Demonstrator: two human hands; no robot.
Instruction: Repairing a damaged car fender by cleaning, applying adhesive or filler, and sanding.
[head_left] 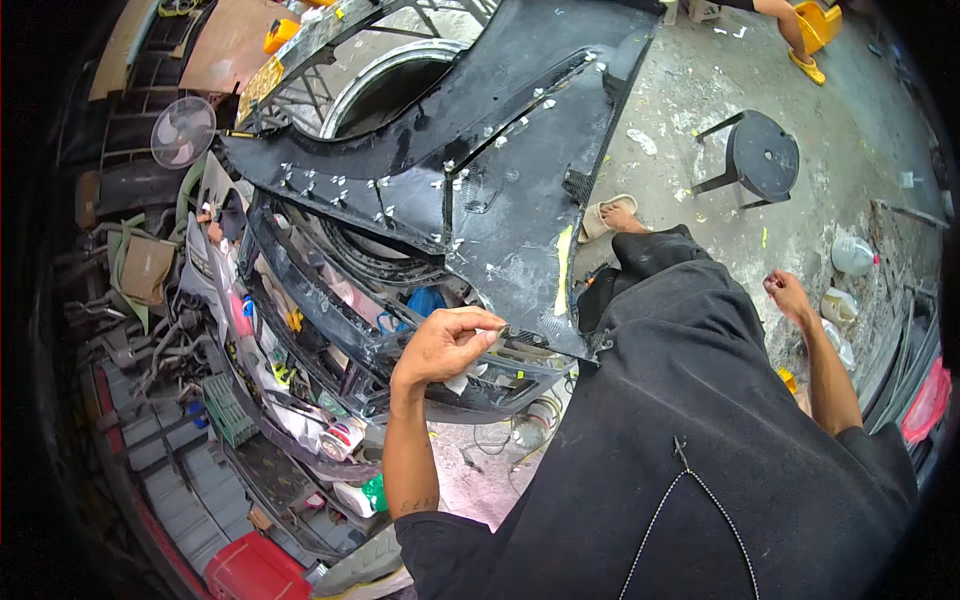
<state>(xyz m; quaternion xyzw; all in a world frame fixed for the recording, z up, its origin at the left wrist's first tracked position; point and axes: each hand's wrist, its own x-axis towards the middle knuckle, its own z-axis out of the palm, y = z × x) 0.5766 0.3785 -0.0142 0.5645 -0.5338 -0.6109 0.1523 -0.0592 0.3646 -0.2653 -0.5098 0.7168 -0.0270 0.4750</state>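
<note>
A large black car body panel (pixel 520 220) with a woven-looking surface lies in front of me. Small white bits dot its seams and edges, and a yellow-green strip (pixel 563 270) runs along its near right side. Over the panel's near corner is my left hand (pixel 447 345), thumb and forefinger pinched together at the edge. Whatever sits between those fingertips is too small to name. My right hand (pixel 790 296) hangs out to the right, away from the panel, above the floor. Its fingers are curled together, and I cannot make out anything in them.
Under the panel's left side stand black bumper-like frames (pixel 320 310) with rags and cans among them. A fan (pixel 184 132) is at the far left. On the right are a black stool (pixel 762 158), a plastic jug (pixel 852 254) and, farther off, another person's leg beside a yellow chair (pixel 818 27).
</note>
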